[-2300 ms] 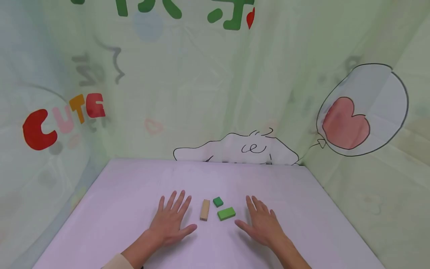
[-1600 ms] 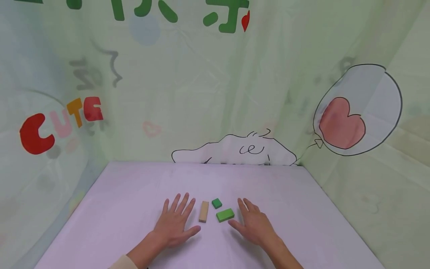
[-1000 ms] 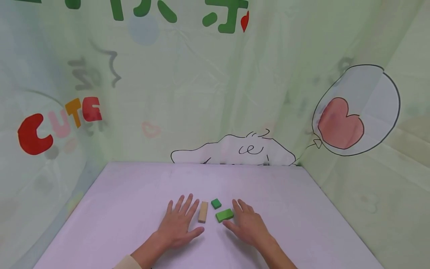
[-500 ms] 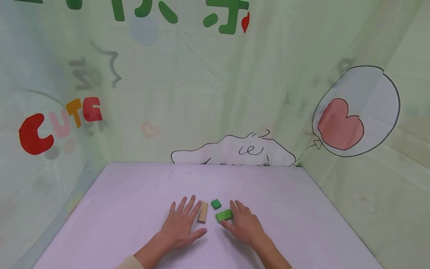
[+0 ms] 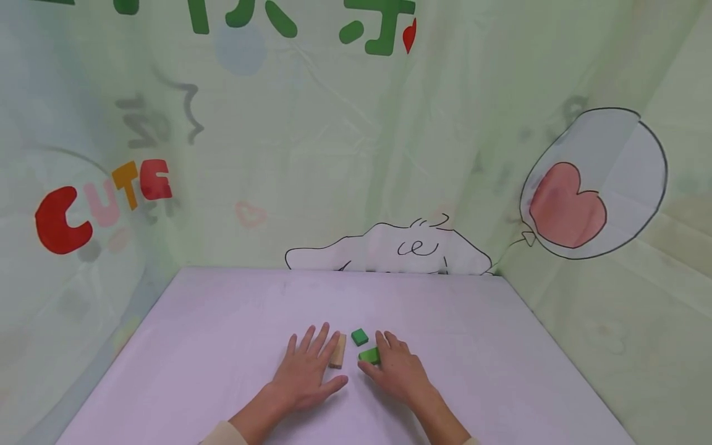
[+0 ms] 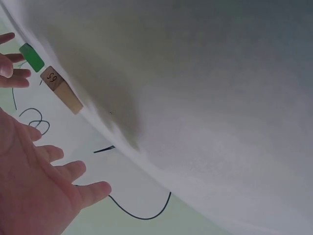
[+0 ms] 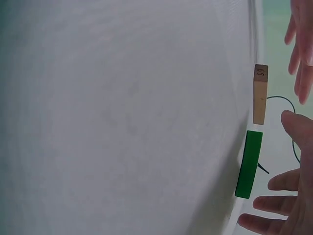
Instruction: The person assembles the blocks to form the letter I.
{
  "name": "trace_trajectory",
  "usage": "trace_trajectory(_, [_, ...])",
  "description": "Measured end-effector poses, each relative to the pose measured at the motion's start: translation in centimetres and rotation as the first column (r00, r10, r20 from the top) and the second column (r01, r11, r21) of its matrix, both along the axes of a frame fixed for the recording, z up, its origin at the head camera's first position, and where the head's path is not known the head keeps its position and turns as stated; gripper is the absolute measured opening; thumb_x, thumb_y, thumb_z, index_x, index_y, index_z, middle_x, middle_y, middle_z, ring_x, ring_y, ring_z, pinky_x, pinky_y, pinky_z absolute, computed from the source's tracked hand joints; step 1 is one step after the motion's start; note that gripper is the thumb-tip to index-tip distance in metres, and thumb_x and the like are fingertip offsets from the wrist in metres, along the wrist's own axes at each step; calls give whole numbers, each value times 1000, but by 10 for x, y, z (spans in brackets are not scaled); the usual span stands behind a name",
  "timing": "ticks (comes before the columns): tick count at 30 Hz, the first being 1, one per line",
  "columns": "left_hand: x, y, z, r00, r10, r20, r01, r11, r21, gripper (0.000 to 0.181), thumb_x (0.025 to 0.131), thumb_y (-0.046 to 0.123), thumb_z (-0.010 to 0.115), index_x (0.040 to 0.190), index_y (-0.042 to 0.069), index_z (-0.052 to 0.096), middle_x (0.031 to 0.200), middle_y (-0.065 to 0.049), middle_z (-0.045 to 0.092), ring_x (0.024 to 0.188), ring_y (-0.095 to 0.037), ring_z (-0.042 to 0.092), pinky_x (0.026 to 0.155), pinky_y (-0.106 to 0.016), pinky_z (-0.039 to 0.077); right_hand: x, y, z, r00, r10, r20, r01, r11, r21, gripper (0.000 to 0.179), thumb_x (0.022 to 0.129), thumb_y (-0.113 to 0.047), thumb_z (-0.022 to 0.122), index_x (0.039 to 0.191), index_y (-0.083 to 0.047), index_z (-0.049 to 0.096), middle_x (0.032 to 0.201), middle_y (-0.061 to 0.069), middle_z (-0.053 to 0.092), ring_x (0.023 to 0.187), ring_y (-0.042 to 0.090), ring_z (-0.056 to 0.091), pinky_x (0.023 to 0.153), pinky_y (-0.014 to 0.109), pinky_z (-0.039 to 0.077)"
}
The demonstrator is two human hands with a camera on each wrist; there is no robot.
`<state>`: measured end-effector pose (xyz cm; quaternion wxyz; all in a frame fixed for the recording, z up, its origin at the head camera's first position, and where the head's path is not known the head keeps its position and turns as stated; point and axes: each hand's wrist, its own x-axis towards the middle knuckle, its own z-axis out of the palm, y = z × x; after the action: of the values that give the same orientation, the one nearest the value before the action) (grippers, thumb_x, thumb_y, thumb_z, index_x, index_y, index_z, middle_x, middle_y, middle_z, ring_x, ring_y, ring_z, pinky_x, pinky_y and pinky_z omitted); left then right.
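Observation:
A plain wooden block [image 5: 340, 353] lies lengthwise on the table, and the left wrist view shows a number on the end of this wooden block [image 6: 61, 89]. My left hand [image 5: 303, 376] is spread just left of it, its index finger overlapping the block's edge in the head view. Over the light green block [image 5: 368, 356] hovers my right hand [image 5: 399, 373], fingers extended and covering its right end. In the right wrist view this green block [image 7: 249, 164] sits beside the thumb and fingers, with none curled round it. A small dark green block [image 5: 360, 337] lies behind, between both hands.
The table [image 5: 222, 309] has a pale lilac cover. Pale green printed curtains [image 5: 334, 154] stand along its back and both sides, with a drawn balloon on the right and coloured letters on the left.
Both hands have drawn inward: the left one rightward to the wooden block, the right one leftward over the light green block. The blocks lie as before.

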<state>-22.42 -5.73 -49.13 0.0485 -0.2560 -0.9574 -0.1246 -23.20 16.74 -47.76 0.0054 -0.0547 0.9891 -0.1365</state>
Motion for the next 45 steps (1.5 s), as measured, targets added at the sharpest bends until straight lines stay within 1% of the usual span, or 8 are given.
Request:
trace_trajectory(5, [-2,3,1,1000,6,17,-5,1000,-26,83,99,67,46,162,15,34,170,-13,29,155,-41,29,118,-70,26,-2,-1,-4,1000,-7,5,7,1000,-6,82,95,-56,66,151,-1,48,155,24,48,140,45,48,103,68,46])
trace_trajectory(15, [-6,10,-4,1000,7,21,-6,999,-40,83,99,68,45,162,16,33,170,-12,29,152,-43,34,115,-70,30,-4,-6,-5,1000,4,3,-4,1000,-2,80,95,-56,65,151,-1,50,154,25,49,141,45,47,104,69,45])
trace_trajectory(18, [-6,10,-3,1000,6,21,-5,999,-37,82,100,67,45,162,15,34,169,-13,30,152,-44,35,115,-70,31,-5,-8,-5,1000,5,2,-5,1000,1,80,95,-57,65,150,-1,50,154,25,49,141,45,47,103,69,45])
trace_trajectory(24, [-8,8,-1,999,23,31,-20,997,-77,81,100,67,45,162,15,35,169,-14,31,151,-44,36,114,-70,32,-6,-11,-5,1000,-2,8,2,1000,21,79,95,-56,65,150,-1,50,153,24,50,139,45,49,102,68,46])
trace_trajectory(33, [-20,13,-12,995,60,73,-54,995,-85,81,100,66,46,163,17,33,170,-13,29,152,-42,34,115,-69,32,-6,-15,-7,1000,16,-3,-16,1000,20,73,95,-52,67,147,-2,54,149,25,53,136,45,51,102,68,46])
trace_trajectory(38, [-21,16,-8,987,85,140,-75,994,-74,78,101,61,50,162,15,34,170,-14,29,152,-44,33,116,-70,30,-4,-15,-6,1000,29,2,-29,999,21,69,95,-49,69,146,-5,55,147,23,54,134,45,52,101,68,46])
trace_trajectory(42, [-20,16,-2,983,97,157,-85,993,-78,77,101,58,52,162,15,35,170,-14,29,152,-44,34,116,-69,31,-5,-15,-5,1000,29,-11,-28,999,29,68,95,-48,69,146,-5,56,145,21,56,132,43,54,99,67,48])
trace_trajectory(45, [-21,17,-1,982,94,163,-82,993,-79,76,101,57,53,162,15,35,170,-14,29,151,-44,35,115,-70,31,-7,-16,-7,1000,13,-20,-12,999,43,68,94,-49,69,145,-6,56,142,20,58,130,42,56,98,65,49])
